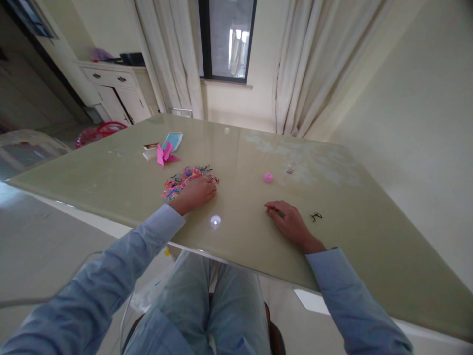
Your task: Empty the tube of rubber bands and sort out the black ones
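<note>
A loose pile of small, thin bits in many colours, perhaps tiny rubber bands, lies on the table left of centre. My left hand rests at the pile's right side, palm down, fingers curled into the bits; whatever is between the fingertips is hidden. Across the table to the right, my right hand lies low over the surface with thumb and forefinger together. Something small and dark may be in that pinch, too small to name. Just right of this hand sit a few thin black bits.
A pink ring-shaped object and a small clear item lie beyond my right hand. Farther left are a folded pink paper piece, a blue face mask and a small white item. The glossy table ends near my lap.
</note>
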Motion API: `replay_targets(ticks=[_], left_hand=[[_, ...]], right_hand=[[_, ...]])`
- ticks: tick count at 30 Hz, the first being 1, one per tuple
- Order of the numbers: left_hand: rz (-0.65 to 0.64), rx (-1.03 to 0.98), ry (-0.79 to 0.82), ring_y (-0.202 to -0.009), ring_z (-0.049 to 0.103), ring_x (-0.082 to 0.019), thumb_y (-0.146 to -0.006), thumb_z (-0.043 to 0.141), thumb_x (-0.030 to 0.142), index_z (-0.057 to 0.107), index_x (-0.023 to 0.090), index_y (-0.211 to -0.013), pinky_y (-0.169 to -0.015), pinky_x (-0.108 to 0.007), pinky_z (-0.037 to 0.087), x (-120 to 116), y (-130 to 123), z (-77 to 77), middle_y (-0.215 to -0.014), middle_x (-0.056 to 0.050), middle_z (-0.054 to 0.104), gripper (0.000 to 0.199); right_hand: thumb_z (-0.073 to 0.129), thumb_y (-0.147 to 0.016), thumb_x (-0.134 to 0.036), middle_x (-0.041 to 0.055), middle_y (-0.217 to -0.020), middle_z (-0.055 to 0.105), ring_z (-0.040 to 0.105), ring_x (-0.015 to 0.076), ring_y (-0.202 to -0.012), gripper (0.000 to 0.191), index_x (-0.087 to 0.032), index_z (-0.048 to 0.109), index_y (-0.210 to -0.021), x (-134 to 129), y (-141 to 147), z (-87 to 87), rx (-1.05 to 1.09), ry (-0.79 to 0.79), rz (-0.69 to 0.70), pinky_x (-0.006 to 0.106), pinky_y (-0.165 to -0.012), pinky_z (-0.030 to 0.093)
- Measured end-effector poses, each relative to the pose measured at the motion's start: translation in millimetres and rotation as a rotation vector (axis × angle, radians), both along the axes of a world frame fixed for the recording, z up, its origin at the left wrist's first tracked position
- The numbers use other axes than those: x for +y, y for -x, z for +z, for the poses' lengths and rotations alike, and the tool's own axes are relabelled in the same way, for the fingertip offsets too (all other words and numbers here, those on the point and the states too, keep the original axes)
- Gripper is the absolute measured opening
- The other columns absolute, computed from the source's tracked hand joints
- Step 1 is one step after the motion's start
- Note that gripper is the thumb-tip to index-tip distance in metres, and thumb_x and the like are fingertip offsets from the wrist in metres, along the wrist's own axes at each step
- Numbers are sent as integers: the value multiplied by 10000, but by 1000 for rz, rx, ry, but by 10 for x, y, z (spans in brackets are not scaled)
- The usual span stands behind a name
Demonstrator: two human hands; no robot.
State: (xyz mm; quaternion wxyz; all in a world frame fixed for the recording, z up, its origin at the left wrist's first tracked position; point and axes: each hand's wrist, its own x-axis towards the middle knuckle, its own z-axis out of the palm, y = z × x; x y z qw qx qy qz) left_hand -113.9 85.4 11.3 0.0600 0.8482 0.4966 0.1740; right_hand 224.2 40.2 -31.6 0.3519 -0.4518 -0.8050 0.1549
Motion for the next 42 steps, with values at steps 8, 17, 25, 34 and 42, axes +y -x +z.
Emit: replay_targets(ticks=[8, 17, 25, 34, 42], left_hand=[[70, -204, -9, -790, 594, -204, -879, 505, 296, 665, 191, -754, -756, -309, 460, -98, 6, 67, -821, -72, 667, 228], [228, -1322, 414, -507, 459, -78, -763, 723, 465, 613, 166, -723, -489, -213, 348, -559, -286, 161, -619, 29, 552, 322], [181, -1657, 478, -529, 459, -48, -780, 760, 395, 620, 155, -748, -495, -195, 390, -999, -711, 434, -726, 22, 581, 279], [111, -1788, 587, -525, 453, -41, -766, 782, 333, 674, 162, -807, -483, -181, 376, -1169, -1010, 616, -741, 22, 582, 206], [67, -1808, 623, -529, 455, -29, -763, 806, 325, 718, 144, -860, -487, -169, 369, -1191, -1191, 662, -748, 20, 593, 223]], right_hand=[[540, -926, -269, 79, -960, 769, 707, 221, -896, 234, -218, 744, -1030, -11, 11, 16, 3, 13, 5, 397, -860, 562], [545, -923, -278, 84, -980, 769, 708, 227, -911, 235, -222, 749, -1024, -12, 6, 12, 3, 17, -4, 408, -870, 561], [543, -925, -267, 91, -986, 770, 709, 229, -921, 235, -210, 749, -1022, -23, 1, 12, -5, 16, -10, 408, -880, 555], [537, -931, -257, 88, -996, 767, 701, 222, -939, 243, -211, 753, -1033, -39, 10, 38, -14, 38, -6, 390, -889, 543], [548, -928, -234, 95, -1012, 758, 682, 218, -963, 239, -199, 741, -1066, -42, 11, 25, -15, 41, 13, 392, -908, 523]])
